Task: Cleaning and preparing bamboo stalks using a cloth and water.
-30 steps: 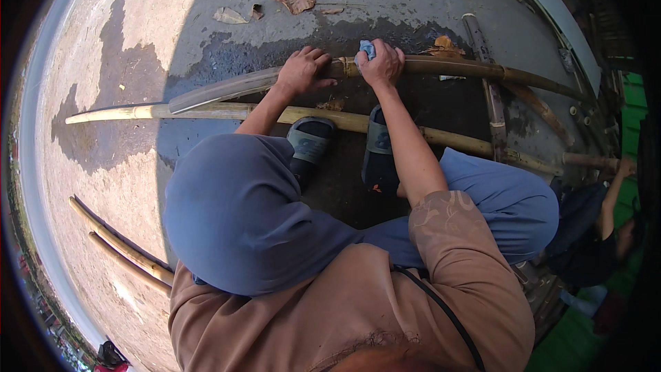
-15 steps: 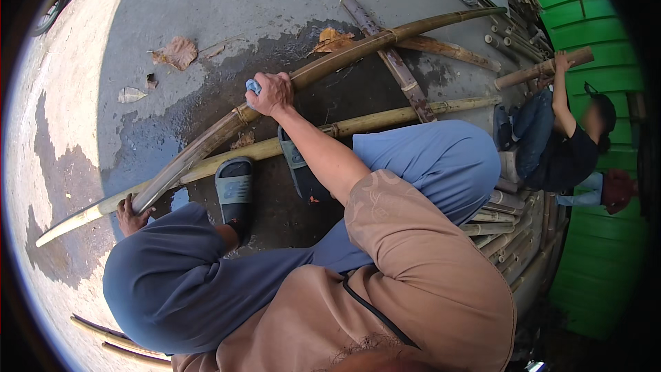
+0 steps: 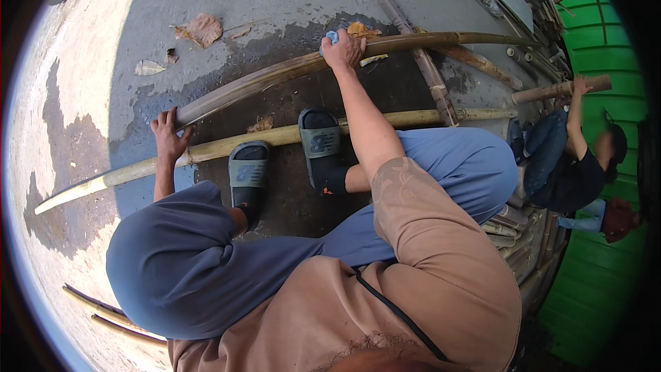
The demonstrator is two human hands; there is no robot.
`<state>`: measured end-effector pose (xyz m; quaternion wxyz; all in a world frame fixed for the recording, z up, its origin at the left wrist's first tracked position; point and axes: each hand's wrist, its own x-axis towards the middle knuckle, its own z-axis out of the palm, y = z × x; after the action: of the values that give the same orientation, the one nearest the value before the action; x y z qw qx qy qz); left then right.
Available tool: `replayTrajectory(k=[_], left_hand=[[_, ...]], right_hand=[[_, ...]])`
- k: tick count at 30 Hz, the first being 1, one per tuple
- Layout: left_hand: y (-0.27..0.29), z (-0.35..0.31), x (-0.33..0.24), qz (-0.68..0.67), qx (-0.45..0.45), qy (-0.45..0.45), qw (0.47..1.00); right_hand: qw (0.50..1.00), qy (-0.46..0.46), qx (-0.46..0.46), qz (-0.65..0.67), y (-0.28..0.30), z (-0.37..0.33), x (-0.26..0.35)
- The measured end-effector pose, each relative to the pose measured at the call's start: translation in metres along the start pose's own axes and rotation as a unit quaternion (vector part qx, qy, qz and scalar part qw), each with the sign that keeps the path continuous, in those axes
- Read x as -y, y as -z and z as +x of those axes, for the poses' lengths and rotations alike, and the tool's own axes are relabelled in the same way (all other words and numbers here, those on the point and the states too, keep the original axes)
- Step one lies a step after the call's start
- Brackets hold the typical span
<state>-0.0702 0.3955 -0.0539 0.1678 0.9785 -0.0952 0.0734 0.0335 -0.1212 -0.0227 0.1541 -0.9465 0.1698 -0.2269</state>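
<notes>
The left hand (image 3: 170, 136) now holds the pole (image 3: 272, 78) farther out, leaving room by the right hand (image 3: 345, 51) squeezing a blue rag (image 3: 332, 37).

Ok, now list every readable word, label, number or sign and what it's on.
Left sandal: dark strap mark, not copied out here.
Right sandal: similar mark, likewise not copied.
Yellow-white scrap beside the bamboo pole: any print is too small to read.

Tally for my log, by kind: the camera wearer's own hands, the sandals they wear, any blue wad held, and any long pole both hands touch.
Left hand and right hand: 2
Sandals: 2
Blue wad: 1
Long pole: 1
Total: 6
</notes>
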Motion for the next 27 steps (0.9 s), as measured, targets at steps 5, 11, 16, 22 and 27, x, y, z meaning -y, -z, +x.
replayTrajectory(k=[5,11,16,22,27], left_hand=[[-0.02,0.045,-0.072,-0.129,0.024,-0.078,0.988],[-0.048,0.037,-0.088,-0.328,0.048,-0.075,0.94],[-0.025,0.037,-0.081,-0.357,0.091,0.017,0.93],[-0.045,0.034,-0.091,-0.374,0.016,0.045,0.926],[-0.046,0.04,-0.104,-0.579,0.07,0.196,0.789]], right_hand=[[0.986,0.134,0.079,0.054,-0.018,-0.065,0.08],[0.942,0.248,0.141,0.179,-0.02,-0.145,0.177],[0.994,0.105,-0.02,-0.027,-0.005,-0.024,-0.011],[0.995,0.085,0.053,-0.024,-0.009,-0.055,0.056],[0.946,0.259,0.09,0.171,-0.019,-0.175,0.214]])
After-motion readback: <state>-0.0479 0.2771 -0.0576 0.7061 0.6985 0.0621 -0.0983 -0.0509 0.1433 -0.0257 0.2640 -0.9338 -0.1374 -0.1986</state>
